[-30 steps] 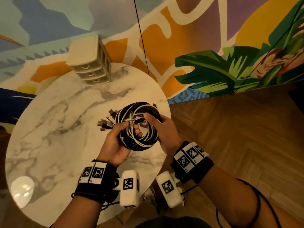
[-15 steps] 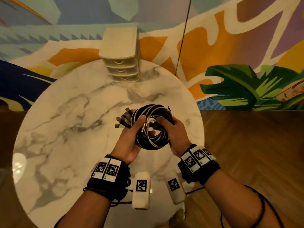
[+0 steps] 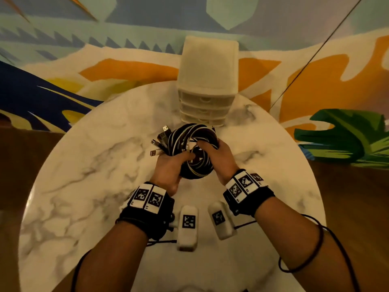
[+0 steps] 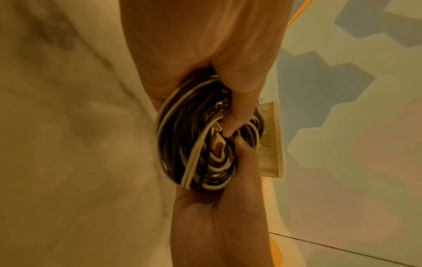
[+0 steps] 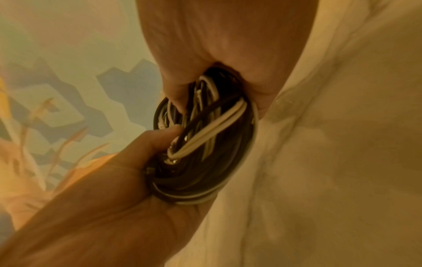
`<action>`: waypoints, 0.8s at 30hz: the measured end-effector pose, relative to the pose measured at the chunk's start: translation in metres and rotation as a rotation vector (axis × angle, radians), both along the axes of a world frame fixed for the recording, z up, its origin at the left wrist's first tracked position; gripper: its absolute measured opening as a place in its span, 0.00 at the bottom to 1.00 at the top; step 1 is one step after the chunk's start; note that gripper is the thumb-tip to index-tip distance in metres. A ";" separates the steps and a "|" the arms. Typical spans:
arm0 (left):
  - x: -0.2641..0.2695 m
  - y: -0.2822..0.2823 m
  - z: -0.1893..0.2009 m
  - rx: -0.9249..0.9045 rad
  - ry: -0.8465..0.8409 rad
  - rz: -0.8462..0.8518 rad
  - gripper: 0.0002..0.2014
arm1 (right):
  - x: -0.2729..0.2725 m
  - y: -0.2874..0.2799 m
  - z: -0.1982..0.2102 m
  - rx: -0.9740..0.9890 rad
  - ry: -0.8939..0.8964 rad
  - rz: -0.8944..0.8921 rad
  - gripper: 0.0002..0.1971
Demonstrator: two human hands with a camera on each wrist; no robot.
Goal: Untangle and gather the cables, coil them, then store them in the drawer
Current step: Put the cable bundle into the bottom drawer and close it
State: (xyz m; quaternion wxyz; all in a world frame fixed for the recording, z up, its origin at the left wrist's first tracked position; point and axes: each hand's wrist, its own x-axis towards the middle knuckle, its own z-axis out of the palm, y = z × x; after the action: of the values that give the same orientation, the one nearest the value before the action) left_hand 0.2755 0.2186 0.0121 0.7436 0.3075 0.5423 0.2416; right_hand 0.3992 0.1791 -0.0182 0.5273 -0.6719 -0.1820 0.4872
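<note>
Both hands on it now: the left hand wraps the near-left side of the round coil of black and white cables, thumb hooked through the middle, and the right hand curls over the right side. Each grip is closed tight round the bundle, held just above the round white marble surface. Metal USB plugs splay out on the left. The cream plastic 3-drawer unit sits just behind, every drawer looking closed. Smart play: pass the coil to 1 hand, tuck those plugs in, free the other to pull a drawer.
</note>
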 end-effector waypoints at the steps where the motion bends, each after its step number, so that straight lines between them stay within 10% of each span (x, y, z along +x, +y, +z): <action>1: 0.000 0.008 -0.004 0.003 0.001 0.013 0.17 | 0.000 0.008 -0.005 0.000 0.003 0.009 0.11; 5: -0.002 0.027 -0.012 -0.005 -0.018 0.079 0.17 | 0.000 0.030 -0.012 0.018 0.013 0.050 0.08; 11: -0.026 0.046 -0.011 -0.026 -0.145 0.168 0.19 | -0.003 0.061 -0.018 -0.014 0.089 0.119 0.29; 14: -0.038 0.050 -0.008 0.003 -0.192 0.194 0.21 | 0.008 0.060 -0.026 -0.088 -0.401 0.118 0.17; 17: -0.047 0.051 -0.005 0.023 -0.215 0.208 0.20 | 0.018 0.052 -0.036 -0.174 -0.918 0.427 0.26; 24: -0.057 0.046 -0.002 0.035 -0.213 0.171 0.18 | 0.014 0.038 -0.039 -0.311 -1.186 0.514 0.35</action>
State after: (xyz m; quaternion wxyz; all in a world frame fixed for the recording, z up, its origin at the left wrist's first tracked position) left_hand 0.2189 0.2649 0.0105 0.7682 0.2459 0.4800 0.3448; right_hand 0.4133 0.2170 -0.0567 0.1016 -0.8297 -0.5234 0.1656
